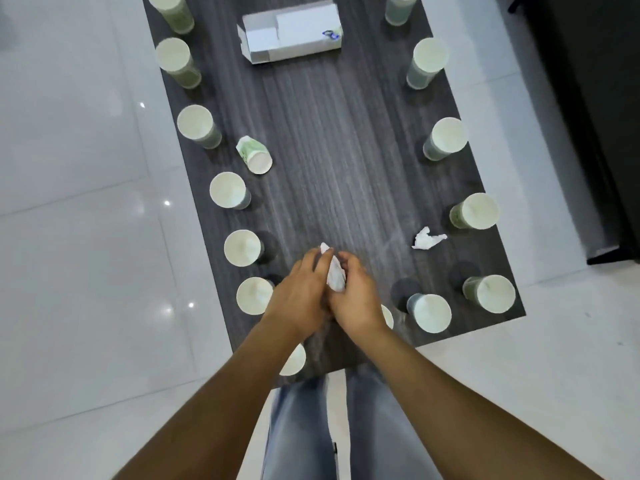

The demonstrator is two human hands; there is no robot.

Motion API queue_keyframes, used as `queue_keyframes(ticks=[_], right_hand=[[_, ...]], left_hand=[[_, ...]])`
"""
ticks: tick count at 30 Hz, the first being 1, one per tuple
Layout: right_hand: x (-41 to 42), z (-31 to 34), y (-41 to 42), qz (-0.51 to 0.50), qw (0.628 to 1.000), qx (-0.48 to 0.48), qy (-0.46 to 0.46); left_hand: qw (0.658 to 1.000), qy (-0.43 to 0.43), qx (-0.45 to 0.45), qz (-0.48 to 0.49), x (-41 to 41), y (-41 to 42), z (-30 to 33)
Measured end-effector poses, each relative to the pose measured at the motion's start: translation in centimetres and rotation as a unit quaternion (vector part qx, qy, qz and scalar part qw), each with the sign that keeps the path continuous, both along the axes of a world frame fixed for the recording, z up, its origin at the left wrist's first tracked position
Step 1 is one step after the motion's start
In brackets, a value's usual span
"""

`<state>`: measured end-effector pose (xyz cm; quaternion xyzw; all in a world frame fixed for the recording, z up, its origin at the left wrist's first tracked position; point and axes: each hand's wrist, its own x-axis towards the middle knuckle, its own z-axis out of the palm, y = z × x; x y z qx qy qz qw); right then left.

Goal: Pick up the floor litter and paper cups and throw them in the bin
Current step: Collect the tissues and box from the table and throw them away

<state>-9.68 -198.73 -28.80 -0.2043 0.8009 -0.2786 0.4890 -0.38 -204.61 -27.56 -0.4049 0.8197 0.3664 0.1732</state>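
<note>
Gripping tissue wad [335, 277], seemingly pointing away, both hands.

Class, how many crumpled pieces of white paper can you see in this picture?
2. One crumpled paper is held between the left hand and right hand; the other paper lies on the dark table, toward its right edge. Hands may hide more.

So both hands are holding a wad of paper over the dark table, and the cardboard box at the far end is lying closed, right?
Not quite: the head view shows the cardboard box lying open, its flap out. The rest holds: left hand and right hand hold the wad of paper over the dark table.
</note>
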Motion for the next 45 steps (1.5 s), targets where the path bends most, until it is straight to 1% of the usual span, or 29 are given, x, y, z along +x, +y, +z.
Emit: queue_keyframes(ticks=[3,7,13,19,24,26,29,33,35,39,45], right_hand=[[-1.7,-0.1,0.7,-0.004,1.000,-0.010,-0.017],[-4.7,-0.9,1.6,0.050,0.999,0.014,-0.002],[-9.0,-2.4,2.0,0.098,0.995,0.024,-0.008],[-11.2,-3.1,2.4,0.123,0.992,0.026,-0.027],[-12.5,-3.4,3.1,0.137,0.990,0.016,-0.019],[-13.3,-3.5,3.4,0.150,0.988,0.017,0.010],[-15.2,-3.7,3.5,0.190,0.977,0.022,0.092],[-17.7,-4.7,3.1,0.268,0.937,0.056,0.217],[-18.5,-5.3,2.6,0.303,0.914,0.076,0.258],[-18.9,-6.9,2.0,0.345,0.888,0.117,0.282],[-17.4,-8.1,2.6,0.339,0.882,0.148,0.290]], left_hand=[[0.999,0.026,0.025,0.034,-1.2,1.0,-1.0],[0.993,0.050,0.052,0.095,-3.2,2.5,-2.2],[0.985,0.066,0.094,0.129,-6.6,3.4,-3.8],[0.988,0.043,0.057,0.137,-8.8,4.1,-4.9],[0.991,-0.022,-0.010,0.131,-9.5,4.0,-5.1],[0.988,-0.045,-0.046,0.137,-9.4,3.9,-4.9],[0.984,-0.079,-0.080,0.137,-9.1,3.5,-4.7],[0.980,-0.096,-0.090,0.149,-9.0,3.2,-4.6],[0.979,-0.099,-0.092,0.150,-8.8,3.2,-4.6],[0.977,-0.101,-0.091,0.161,-8.1,3.3,-4.8],[0.974,-0.117,-0.076,0.176,-6.3,3.7,-4.5]])
